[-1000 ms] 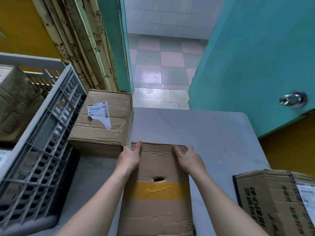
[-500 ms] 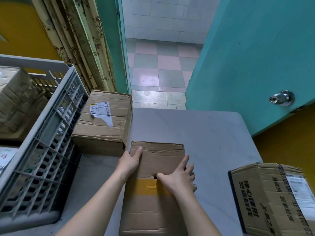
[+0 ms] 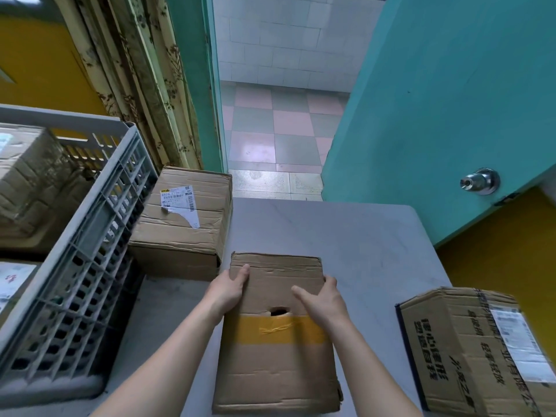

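A worn cardboard box (image 3: pixel 275 365) with a yellow tape band and a small hole in its top lies on the grey table (image 3: pixel 355 236) right in front of me. My left hand (image 3: pixel 228 287) grips the box's left edge near the far corner, thumb on top. My right hand (image 3: pixel 323 300) holds the right edge, thumb laid across the top and fingers down the side.
A taped box with a torn label (image 3: pixel 183 218) stands at the left, against a grey plastic crate (image 3: pixel 69 284) holding more boxes. A printed box (image 3: pixel 481 350) sits at the right. Beyond the table are an open teal door (image 3: pixel 436 115) and a tiled floor.
My right hand has moved from the middle of the box top, over the hole, out to the right edge. The left hand keeps its place.
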A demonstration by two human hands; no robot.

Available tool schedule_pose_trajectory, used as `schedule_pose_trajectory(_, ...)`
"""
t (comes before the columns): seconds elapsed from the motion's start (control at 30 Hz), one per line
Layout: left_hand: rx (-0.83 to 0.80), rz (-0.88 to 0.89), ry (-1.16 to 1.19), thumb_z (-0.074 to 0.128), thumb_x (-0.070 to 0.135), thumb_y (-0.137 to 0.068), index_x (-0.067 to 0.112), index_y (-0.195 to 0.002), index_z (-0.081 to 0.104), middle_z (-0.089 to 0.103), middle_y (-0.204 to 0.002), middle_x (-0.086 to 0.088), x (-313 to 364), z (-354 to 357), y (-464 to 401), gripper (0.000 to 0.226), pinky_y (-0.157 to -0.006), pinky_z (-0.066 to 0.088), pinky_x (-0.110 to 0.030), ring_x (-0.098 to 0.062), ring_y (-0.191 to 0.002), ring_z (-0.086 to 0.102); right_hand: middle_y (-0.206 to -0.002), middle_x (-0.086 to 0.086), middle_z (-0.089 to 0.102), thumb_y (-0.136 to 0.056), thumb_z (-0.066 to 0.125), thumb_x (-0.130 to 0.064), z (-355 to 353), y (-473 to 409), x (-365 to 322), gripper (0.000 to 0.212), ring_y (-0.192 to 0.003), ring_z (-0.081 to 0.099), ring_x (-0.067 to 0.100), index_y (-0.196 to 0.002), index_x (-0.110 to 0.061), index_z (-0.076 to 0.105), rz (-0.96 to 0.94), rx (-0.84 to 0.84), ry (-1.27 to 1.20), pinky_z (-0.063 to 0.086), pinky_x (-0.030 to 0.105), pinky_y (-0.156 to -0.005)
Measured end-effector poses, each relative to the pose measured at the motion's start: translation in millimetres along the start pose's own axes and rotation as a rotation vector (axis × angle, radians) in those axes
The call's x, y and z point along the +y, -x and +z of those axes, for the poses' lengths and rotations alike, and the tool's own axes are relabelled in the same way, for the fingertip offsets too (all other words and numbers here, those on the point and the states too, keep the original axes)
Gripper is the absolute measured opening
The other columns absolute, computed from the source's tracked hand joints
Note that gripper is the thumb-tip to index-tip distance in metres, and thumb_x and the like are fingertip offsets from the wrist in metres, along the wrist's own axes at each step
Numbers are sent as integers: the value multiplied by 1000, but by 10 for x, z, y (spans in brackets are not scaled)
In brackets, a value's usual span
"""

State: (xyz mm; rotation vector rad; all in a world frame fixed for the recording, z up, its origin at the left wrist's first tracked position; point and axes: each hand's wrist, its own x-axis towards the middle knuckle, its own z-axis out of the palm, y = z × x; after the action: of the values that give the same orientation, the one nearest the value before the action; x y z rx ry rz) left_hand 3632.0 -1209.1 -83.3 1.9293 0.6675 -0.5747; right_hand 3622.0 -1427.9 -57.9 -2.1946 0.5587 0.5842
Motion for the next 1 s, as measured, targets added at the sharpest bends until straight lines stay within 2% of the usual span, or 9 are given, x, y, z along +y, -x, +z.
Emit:
schedule_pose_trajectory(0.2,43,58,58,45,53,-105,11,-141,55,60,-139,-9,153,-45,186,56,-104,47,-39,-27,-121,56,-161,12,39,-92,66,-59,-62,-16,-101,89,-148,38,31,-160,-14,29,-62,93,-84,35,42,-118)
schedule_pose_trajectory(0.27,114,90,89,49,57,-101,9,-138,55,61,-136,-9,262,-88,253,61,-99,46,-37,-27,-120,57,-155,14,46,-93,59,-66,-150,11,-167,83,-141,45,32,-155,-14,41,-66,119,-135,38,45,-116)
schedule_pose_trajectory(0.33,159,116,119,48,69,-95,10,-135,54,61,-131,-8,374,-157,349,71,-98,46,-39,-29,-121,57,-133,13,61,-93,52,-72,-257,73,-256,67,-116,59,28,-131,-18,62,-86,143,-187,49,44,-106)
schedule_pose_trajectory(0.43,203,128,184,46,80,-88,14,-116,56,64,-114,-6,529,-262,446,72,-96,51,-44,-27,-107,61,-96,-5,61,-99,49,-64,-433,205,-406,40,-87,53,10,-100,-25,59,-151,145,-305,45,34,-87)
schedule_pose_trajectory(0.57,218,176,248,48,70,-82,17,-118,50,61,-110,-5,722,-363,637,64,-98,52,-51,-27,-104,59,-110,-6,60,-102,49,-56,-581,313,-503,32,-105,55,15,-116,-27,56,-229,146,-428,45,37,-87)
schedule_pose_trajectory(0.7,217,206,292,51,47,-88,19,-128,47,59,-113,-6,799,-407,818,49,-98,51,-49,-29,-107,57,-113,-3,60,-100,56,-45,-656,385,-514,30,-105,57,14,-119,-22,53,-235,147,-446,51,40,-84)
schedule_pose_trajectory(0.87,72,203,286,55,27,-92,19,-94,65,68,-93,-2,768,-468,946,13,-64,45,-30,-17,-82,61,-121,2,61,-92,65,-38,-704,457,-430,42,-107,58,15,-128,-19,52,-240,105,-369,52,36,-79)
schedule_pose_trajectory(0.93,65,201,242,66,42,-89,21,-105,66,71,-107,-1,671,-476,946,27,-71,52,-32,-15,-93,65,-125,0,63,-84,67,-49,-722,482,-416,57,-110,60,16,-132,-20,54,-244,34,-293,55,36,-84)
schedule_pose_trajectory(1.0,79,213,169,75,70,-68,22,-127,58,67,-122,1,571,-472,933,78,-89,56,-36,-17,-107,65,-125,-3,65,-87,69,-58,-757,529,-425,54,-110,62,15,-127,-23,57,-252,-34,-174,55,32,-83)
